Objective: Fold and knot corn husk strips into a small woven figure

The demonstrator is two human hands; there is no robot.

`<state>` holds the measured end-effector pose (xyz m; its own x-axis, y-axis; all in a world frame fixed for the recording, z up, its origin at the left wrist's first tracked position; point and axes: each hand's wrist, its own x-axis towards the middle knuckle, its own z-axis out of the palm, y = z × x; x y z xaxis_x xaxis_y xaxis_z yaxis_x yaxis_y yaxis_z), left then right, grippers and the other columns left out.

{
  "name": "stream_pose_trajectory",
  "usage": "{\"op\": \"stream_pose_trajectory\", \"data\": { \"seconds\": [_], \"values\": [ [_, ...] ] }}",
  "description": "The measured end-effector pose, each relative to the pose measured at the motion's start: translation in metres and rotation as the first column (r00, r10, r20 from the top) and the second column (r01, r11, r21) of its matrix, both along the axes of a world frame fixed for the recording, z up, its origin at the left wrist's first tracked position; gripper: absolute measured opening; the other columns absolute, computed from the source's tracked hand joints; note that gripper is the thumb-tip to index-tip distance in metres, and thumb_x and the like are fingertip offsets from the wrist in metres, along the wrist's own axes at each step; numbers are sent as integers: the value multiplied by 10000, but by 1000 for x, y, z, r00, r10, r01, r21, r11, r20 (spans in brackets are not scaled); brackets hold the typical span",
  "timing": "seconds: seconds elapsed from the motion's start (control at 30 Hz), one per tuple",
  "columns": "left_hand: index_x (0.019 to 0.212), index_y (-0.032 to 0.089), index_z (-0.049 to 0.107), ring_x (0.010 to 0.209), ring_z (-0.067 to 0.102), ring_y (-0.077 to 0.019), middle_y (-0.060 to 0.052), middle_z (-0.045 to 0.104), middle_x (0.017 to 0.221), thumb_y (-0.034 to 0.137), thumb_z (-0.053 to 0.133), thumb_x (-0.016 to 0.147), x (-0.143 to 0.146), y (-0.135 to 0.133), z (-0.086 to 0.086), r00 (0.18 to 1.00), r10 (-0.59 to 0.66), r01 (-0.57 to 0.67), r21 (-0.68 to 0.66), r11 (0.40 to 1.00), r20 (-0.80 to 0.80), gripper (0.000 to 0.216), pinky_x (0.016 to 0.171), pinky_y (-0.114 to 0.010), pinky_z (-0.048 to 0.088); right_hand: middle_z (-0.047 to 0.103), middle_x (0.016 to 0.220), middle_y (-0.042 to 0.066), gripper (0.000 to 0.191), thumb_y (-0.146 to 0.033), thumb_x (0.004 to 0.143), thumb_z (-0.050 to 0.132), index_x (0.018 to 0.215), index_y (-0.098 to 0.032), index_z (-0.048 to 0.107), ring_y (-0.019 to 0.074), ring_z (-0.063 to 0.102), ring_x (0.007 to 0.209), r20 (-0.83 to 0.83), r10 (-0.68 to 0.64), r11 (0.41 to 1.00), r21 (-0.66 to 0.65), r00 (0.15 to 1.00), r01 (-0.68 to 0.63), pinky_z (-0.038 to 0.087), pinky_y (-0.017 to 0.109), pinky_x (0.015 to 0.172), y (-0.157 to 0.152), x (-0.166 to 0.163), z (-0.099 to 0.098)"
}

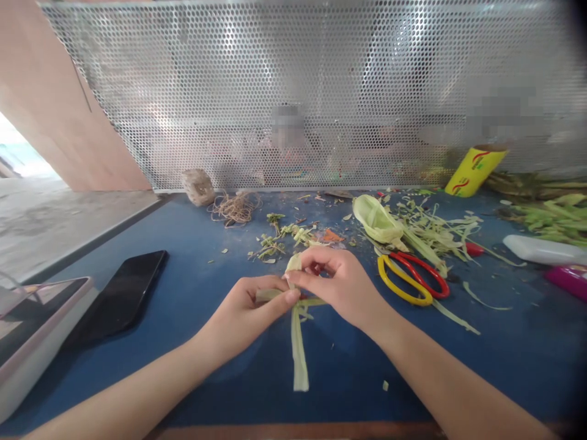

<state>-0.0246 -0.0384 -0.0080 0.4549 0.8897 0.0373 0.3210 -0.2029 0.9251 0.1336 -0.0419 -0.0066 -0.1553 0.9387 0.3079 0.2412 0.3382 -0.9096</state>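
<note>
My left hand (pixel 263 305) is closed, thumb against the fingers, pinching pale green leaf strips (pixel 299 354) that look like corn husk. One strip hangs down below the fingertips with a straight-cut end, and shorter ends stick out sideways. My right hand (pixel 337 284) is closed too, its thumb and finger pinching the folded upper end of the strip (pixel 293 264). The fingertips of both hands nearly meet where the strips cross; the crossing is partly hidden. Right of my hands lie scissors with a yellow and a red handle (pixel 408 281).
A cupped husk (pixel 376 220) and shredded strips (pixel 435 226) lie behind the scissors. Small folded leaf pieces (pixel 270 244), twine (pixel 235 209) and a stone-like block (pixel 198 187) lie farther back. A phone (pixel 123 296) is at left; a yellow tube (pixel 476 171) stands by the perforated metal screen (pixel 298 73).
</note>
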Motion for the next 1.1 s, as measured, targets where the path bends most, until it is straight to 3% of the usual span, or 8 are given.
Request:
{"op": "stream_pose_trajectory", "data": {
  "seconds": [0.2,0.37,0.5,0.6,0.73,0.9,1.1],
  "values": [
    [752,164,713,705,556,-165,-29,649,715,308,630,708,0,-1,1,995,37,-24,-136,990,88,172,646,-246,407,472,539,-39,173,-220,681,637,550,-157,542,77,399,514,-131,-44,998,-51,990,38,329,214,491,-2,1,4],
    [695,150,714,563,480,-105,1,599,592,277,663,682,1,-1,3,997,31,-16,-183,983,74,137,553,-207,363,511,566,-33,161,-239,675,657,565,-162,568,84,435,537,-182,-20,999,-47,983,12,347,215,512,-2,3,3],
    [511,132,645,537,454,-84,7,550,503,305,646,707,1,2,-1,955,51,51,-332,942,293,262,551,-182,359,503,561,-27,188,-325,691,651,606,-166,601,91,429,535,-205,-18,994,-107,979,-4,347,229,527,4,7,-4],
    [490,124,605,528,436,-75,9,522,519,342,651,702,0,5,-7,843,109,171,-453,875,527,308,548,-179,380,519,594,-7,308,-406,811,489,679,-168,632,95,445,551,-327,77,976,-167,942,-138,353,233,535,9,9,-9],
    [569,122,617,528,439,-69,15,504,549,326,637,728,0,9,-12,758,185,220,-512,830,625,259,540,-179,398,593,773,22,247,-322,848,436,889,-176,632,102,508,650,-309,243,915,-242,920,-322,395,233,598,8,6,-7],
    [658,109,619,532,467,-52,7,551,584,248,635,739,-1,11,-11,785,153,188,-466,865,600,162,530,-145,388,622,870,24,223,-223,780,537,994,-198,596,124,553,722,-102,235,958,-141,967,-248,450,270,686,2,5,-5],
    [866,163,524,556,537,-78,25,623,582,221,650,725,0,10,-8,862,201,-29,-351,936,465,199,566,-176,406,636,938,34,174,-220,747,590,913,-212,640,162,594,844,-33,151,987,-46,988,-152,468,317,770,3,5,-7]
  ]
}}
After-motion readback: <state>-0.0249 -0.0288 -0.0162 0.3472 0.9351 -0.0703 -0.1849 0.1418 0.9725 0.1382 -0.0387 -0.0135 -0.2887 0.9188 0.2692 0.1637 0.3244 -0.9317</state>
